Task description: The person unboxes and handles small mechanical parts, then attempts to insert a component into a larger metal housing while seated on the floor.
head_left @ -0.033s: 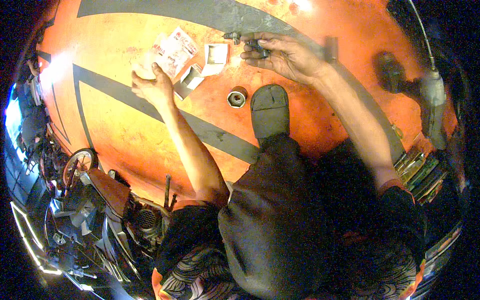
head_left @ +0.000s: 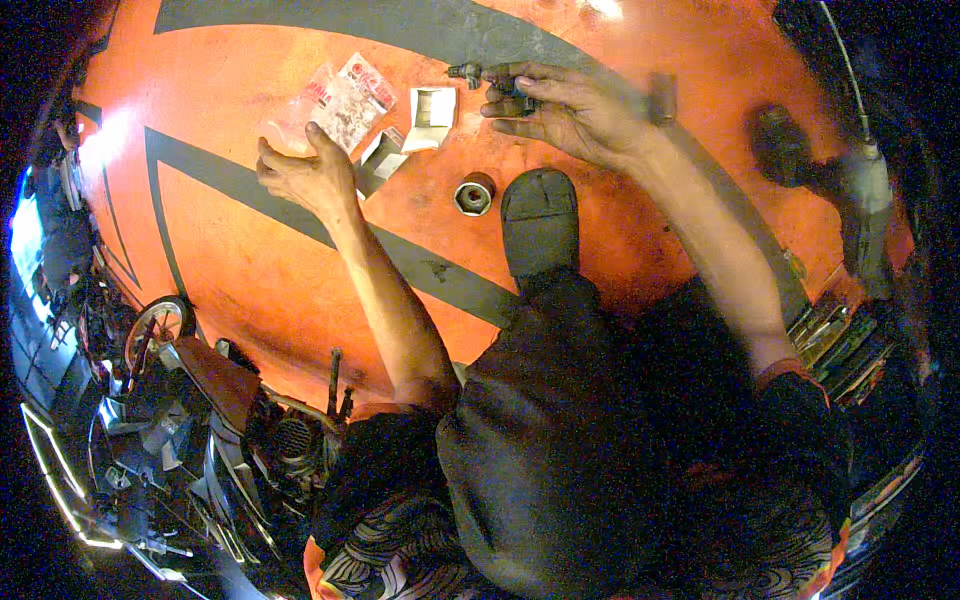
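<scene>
**Black part [head_left: 516, 98] in the right hand [head_left: 570, 112], left hand [head_left: 312, 178] free**

The right hand is out at the far side of the orange floor [head_left: 250, 240], its thumb and fingers closed around the black part in a fingertip grip. A dark knobbly piece [head_left: 465, 73] shows just left of those fingertips; whether it joins the held part or lies beyond it, I cannot tell. The left hand's grip is released: thumb and fingers are spread and curved around nothing, near the printed plastic packet [head_left: 358, 105]. Whether it touches the packet is unclear.

Between the hands lie an open white carton [head_left: 432, 118] and, nearer and to the left, a second opened box [head_left: 384, 158]. A socket-like ring [head_left: 475, 190] rests just left of the shoe [head_left: 540, 225], and a dark cylinder [head_left: 662, 98] stands to the right of the right hand.

The step in hand looks like sorting or checking small parts, with their packaging opened nearby. The next move seems to call for a steady right-hand pinch and a turn of the part to show its end, with the left hand well placed to support it or take up a piece.
</scene>
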`<state>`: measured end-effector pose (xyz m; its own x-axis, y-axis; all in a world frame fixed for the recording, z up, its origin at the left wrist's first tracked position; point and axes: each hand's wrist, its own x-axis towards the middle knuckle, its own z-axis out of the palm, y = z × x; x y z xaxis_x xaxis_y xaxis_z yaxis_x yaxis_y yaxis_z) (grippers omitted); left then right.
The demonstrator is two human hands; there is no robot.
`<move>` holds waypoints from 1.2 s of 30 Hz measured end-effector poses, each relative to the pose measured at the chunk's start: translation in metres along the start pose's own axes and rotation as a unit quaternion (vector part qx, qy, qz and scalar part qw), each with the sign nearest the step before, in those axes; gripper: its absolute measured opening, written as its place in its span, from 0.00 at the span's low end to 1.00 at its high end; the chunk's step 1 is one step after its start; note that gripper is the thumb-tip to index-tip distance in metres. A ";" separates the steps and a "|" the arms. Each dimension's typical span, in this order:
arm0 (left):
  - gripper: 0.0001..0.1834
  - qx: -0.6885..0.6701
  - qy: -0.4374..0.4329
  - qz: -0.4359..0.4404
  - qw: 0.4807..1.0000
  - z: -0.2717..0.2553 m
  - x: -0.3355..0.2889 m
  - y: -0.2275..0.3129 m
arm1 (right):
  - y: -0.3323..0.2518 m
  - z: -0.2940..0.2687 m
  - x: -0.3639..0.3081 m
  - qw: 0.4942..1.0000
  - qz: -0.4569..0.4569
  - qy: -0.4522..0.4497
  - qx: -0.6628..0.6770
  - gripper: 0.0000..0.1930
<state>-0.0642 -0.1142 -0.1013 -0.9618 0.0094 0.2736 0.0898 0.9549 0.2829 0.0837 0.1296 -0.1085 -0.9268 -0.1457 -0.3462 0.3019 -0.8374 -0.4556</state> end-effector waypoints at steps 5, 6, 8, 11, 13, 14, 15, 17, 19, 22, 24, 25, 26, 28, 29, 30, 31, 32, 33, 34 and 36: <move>0.23 -0.175 0.011 0.137 0.975 -0.020 -0.048 0.057 | 0.010 0.002 0.007 0.985 -0.044 0.015 -0.168 0.18; 0.23 -0.273 -0.090 0.015 0.958 -0.026 -0.065 0.076 | 0.018 -0.001 0.010 0.976 -0.074 0.021 -0.202 0.18; 0.20 -0.529 -0.282 -0.224 0.769 -0.020 -0.091 0.089 | 0.022 0.004 0.011 0.961 -0.094 0.030 -0.257 0.18; 0.17 -0.770 -0.393 -0.382 0.326 -0.010 -0.112 0.079 | 0.019 0.023 0.008 0.882 -0.121 0.011 -0.455 0.12; 0.17 -0.766 -0.386 -0.397 0.326 -0.007 -0.116 0.080 | 0.025 0.028 0.004 0.805 -0.175 0.023 -0.566 0.11; 0.18 -0.769 -0.390 -0.399 0.311 -0.005 -0.116 0.075 | 0.025 0.026 0.003 0.769 -0.203 0.014 -0.606 0.11; 0.20 -0.773 -0.392 -0.398 0.299 -0.005 -0.115 0.070 | 0.025 0.030 0.002 0.763 -0.205 0.001 -0.613 0.12; 0.19 -0.790 -0.411 -0.360 0.278 -0.005 -0.114 0.062 | 0.031 0.024 0.001 0.742 -0.245 -0.023 -0.623 0.14; 0.18 -0.772 -0.416 -0.376 0.300 -0.014 -0.109 0.065 | 0.035 0.019 0.000 0.682 -0.288 0.009 -0.672 0.15; 0.18 -0.719 -0.423 -0.342 0.433 -0.012 -0.107 0.058 | 0.033 0.014 0.000 0.695 -0.273 0.040 -0.664 0.15; 0.19 -0.686 -0.417 -0.315 0.507 -0.020 -0.101 0.057 | 0.029 0.016 0.001 0.741 -0.244 0.054 -0.623 0.15; 0.19 -0.682 -0.395 -0.300 0.538 -0.023 -0.100 0.061 | 0.026 0.017 0.001 0.781 -0.214 0.059 -0.584 0.15; 0.19 -0.676 -0.372 -0.285 0.568 -0.026 -0.098 0.066 | 0.024 0.017 0.000 0.818 -0.182 0.064 -0.541 0.15; 0.19 -0.675 -0.335 -0.268 0.600 -0.030 -0.094 0.069 | 0.019 0.020 0.000 0.848 -0.161 0.078 -0.498 0.15; 0.19 -0.662 -0.334 -0.246 0.624 -0.033 -0.092 0.070 | 0.015 0.020 -0.002 0.845 -0.171 0.088 -0.499 0.15; 0.19 -0.648 -0.335 -0.226 0.645 -0.035 -0.091 0.072 | 0.009 0.021 -0.003 0.854 -0.120 0.084 -0.499 0.15; 0.20 -0.634 -0.335 -0.204 0.667 -0.037 -0.089 0.074 | 0.002 0.023 -0.004 0.861 -0.068 0.080 -0.498 0.16; 0.19 -0.626 -0.337 -0.179 0.680 -0.039 -0.089 0.076 | -0.002 0.023 -0.004 0.855 -0.068 0.075 -0.508 0.16; 0.19 -0.619 -0.336 -0.166 0.690 -0.040 -0.088 0.076 | -0.005 0.024 -0.003 0.850 -0.068 0.071 -0.517 0.16; 0.18 -0.613 -0.334 -0.153 0.700 -0.040 -0.087 0.076 | -0.008 0.025 -0.003 0.845 -0.068 0.066 -0.527 0.16; 0.18 -0.594 -0.331 -0.145 0.719 -0.043 -0.085 0.078 | -0.014 0.027 -0.004 0.825 -0.058 0.067 -0.558 0.14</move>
<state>0.0355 -0.0530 -0.0625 -0.8618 0.3753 -0.3413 -0.3598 0.0221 0.9328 0.0772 0.1275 -0.0791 -0.9534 0.0228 -0.3008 0.3000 0.1767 -0.9374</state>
